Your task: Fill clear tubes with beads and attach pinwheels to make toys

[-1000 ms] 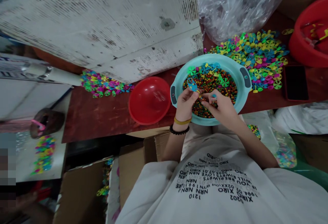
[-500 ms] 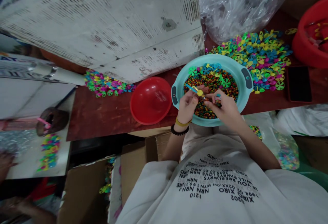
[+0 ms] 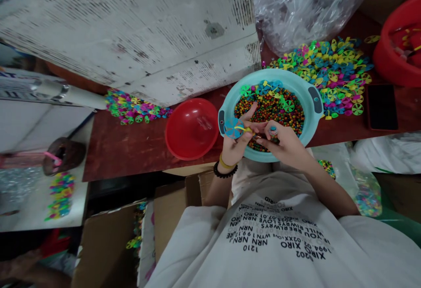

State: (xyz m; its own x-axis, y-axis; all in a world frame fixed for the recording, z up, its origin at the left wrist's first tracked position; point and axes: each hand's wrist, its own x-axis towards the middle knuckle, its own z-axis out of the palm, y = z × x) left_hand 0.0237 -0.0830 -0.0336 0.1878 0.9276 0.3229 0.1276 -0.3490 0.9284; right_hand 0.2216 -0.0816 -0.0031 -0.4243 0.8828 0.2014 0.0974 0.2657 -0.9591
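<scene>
My left hand (image 3: 236,142) pinches a blue plastic pinwheel (image 3: 234,128) with a yellow stem, which points toward my right hand (image 3: 282,142). Between its thumb and fingers, my right hand holds a small teal plastic piece (image 3: 272,131). Both hands are over a teal plastic basin (image 3: 309,121) with dark grey handles. Many small multicoloured beads (image 3: 272,108) fill the basin. Several loose pinwheels (image 3: 263,87) lie on the beads at its far side. My hands hide the near part of the basin.
A red bowl (image 3: 191,129) stands left of the basin on a red-brown table (image 3: 131,147). Pinwheel piles (image 3: 320,75) lie on both sides, beyond them a red tub (image 3: 397,46), black phone (image 3: 382,106) and clear plastic bag (image 3: 305,11). A large printed sheet (image 3: 131,37) rises at the back.
My left hand has turned and moved slightly left, bringing the pinwheel's blue face into view. My right hand has barely moved.
</scene>
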